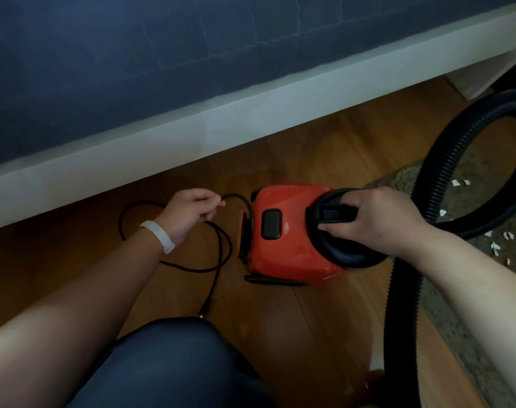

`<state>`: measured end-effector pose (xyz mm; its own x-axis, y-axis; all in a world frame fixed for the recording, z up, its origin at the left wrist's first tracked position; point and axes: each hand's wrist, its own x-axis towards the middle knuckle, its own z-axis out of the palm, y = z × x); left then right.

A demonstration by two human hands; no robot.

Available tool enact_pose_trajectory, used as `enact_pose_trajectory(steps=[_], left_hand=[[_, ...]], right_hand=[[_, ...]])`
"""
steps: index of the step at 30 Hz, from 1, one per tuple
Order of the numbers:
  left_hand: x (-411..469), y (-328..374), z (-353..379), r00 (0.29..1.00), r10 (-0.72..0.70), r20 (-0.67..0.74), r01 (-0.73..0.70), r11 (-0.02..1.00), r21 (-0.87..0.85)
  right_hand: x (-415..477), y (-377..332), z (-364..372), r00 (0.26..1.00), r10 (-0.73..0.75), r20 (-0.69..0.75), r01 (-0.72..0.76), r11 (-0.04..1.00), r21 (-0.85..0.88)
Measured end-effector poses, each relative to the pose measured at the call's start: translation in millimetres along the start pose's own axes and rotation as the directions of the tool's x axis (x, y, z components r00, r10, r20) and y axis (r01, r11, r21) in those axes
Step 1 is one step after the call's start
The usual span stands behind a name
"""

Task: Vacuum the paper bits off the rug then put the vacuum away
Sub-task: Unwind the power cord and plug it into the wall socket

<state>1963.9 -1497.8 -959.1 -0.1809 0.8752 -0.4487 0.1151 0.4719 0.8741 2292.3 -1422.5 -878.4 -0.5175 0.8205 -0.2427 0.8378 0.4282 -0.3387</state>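
Red vacuum (292, 201), stood on the wood floor (309, 319) beside the bed (221, 122); paper bits (460, 182) lay uncleared on the rug (404, 176).
Right grip (380, 216) clenched round the black handle (333, 214); left grip (192, 213) pinched the cord (234, 195) just behind the vacuum. Hose (427, 178) looped over the rug. Advised handling: steady the body by the handle, draw the cord out straight, and keep its loops untangled and away from the knee.

Left hand (192, 213) pinching, right hand (380, 220) gripping — outstretched
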Motion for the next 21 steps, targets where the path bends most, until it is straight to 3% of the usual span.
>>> enact_pose_trajectory(steps=[4, 8, 12, 14, 16, 18, 21], left_hand=[[-1.1, -0.3, -13.1, 0.939, -0.119, 0.322, 0.034, 0.966, 0.257], [-2.4, -3.3, -14.4, 0.807, -0.371, 0.46, -0.004, 0.775, 0.632], [-0.7, -20.9, -3.7, 0.802, -0.527, 0.279, 0.071, 0.55, 0.832], [1.2, -27.1, -1.1, 0.861, -0.475, 0.182, 0.048, 0.431, 0.901], [3.7, -29.8, -4.2, 0.945, -0.318, 0.073, 0.052, 0.369, 0.928], [9.6, -33.4, -12.5, 0.973, -0.197, -0.119, 0.2, 0.47, 0.86], [16.3, -31.0, -21.2, 0.921, -0.113, -0.374, 0.337, 0.714, 0.613]], right_hand=[[2.7, -2.7, 2.9, 1.0, -0.01, 0.024, 0.011, 0.999, -0.047], [5.9, -1.9, 6.2, 0.999, 0.001, 0.042, 0.001, 0.998, -0.055], [7.2, 0.4, 7.5, 0.999, 0.011, 0.036, -0.01, 1.0, -0.024], [7.9, 0.3, 7.9, 0.999, 0.021, 0.04, -0.021, 1.0, -0.02], [9.1, 1.0, 8.3, 0.999, 0.02, 0.041, -0.019, 0.999, -0.034], [10.7, 3.2, 8.8, 0.999, 0.025, 0.047, -0.023, 0.999, -0.039], [13.2, 6.8, 11.0, 0.999, 0.033, 0.041, -0.031, 0.999, -0.038]])
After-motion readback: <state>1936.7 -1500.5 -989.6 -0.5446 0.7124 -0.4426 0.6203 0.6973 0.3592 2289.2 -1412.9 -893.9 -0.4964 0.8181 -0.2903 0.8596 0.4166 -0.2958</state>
